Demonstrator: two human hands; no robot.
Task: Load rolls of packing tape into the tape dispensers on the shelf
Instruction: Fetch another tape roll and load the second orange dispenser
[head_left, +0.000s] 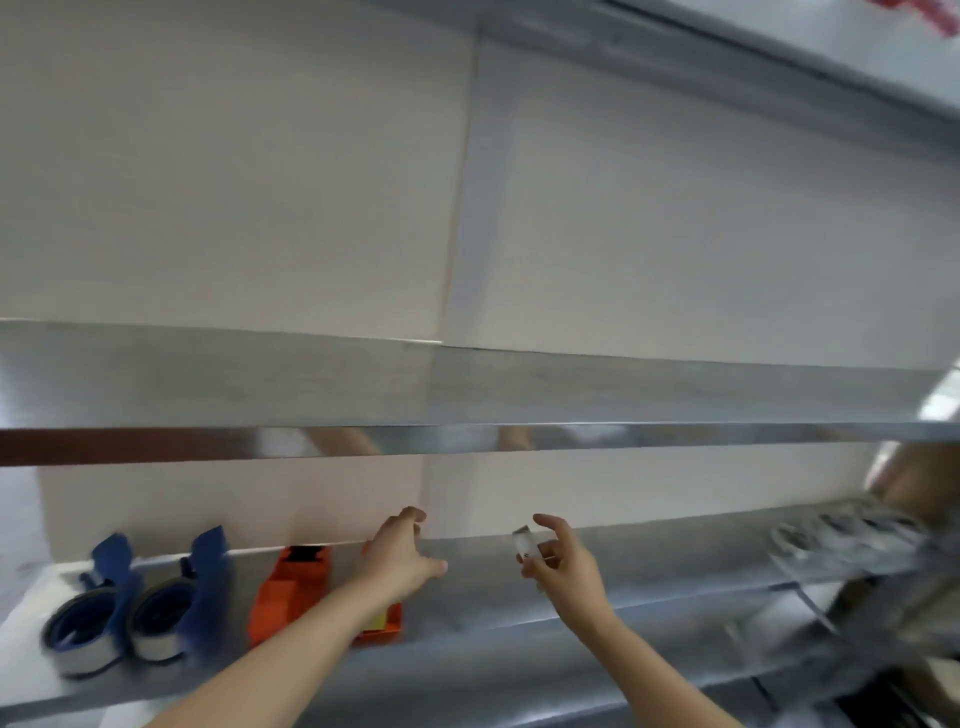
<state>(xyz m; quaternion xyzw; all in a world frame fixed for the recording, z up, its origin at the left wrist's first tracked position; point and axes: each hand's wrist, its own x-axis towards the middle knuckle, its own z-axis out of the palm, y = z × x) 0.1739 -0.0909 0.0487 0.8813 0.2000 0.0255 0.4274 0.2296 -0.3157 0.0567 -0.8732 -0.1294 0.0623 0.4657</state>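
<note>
Two bare forearms, no sleeves or gloves.

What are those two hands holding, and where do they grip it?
The right hand pinches a small clear piece by its lower end; what it is cannot be told. The left hand holds nothing.

2 blue dispensers (85, 618) (171, 608) w/ tape, 1 orange dispenser (291, 587), 2 hands (400, 553) (563, 564).

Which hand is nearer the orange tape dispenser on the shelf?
Left. The left hand hovers just above the orange tape dispenser, its forearm crossing the near end. The right hand is further right, apart from it, pinching a small clear piece.
</note>
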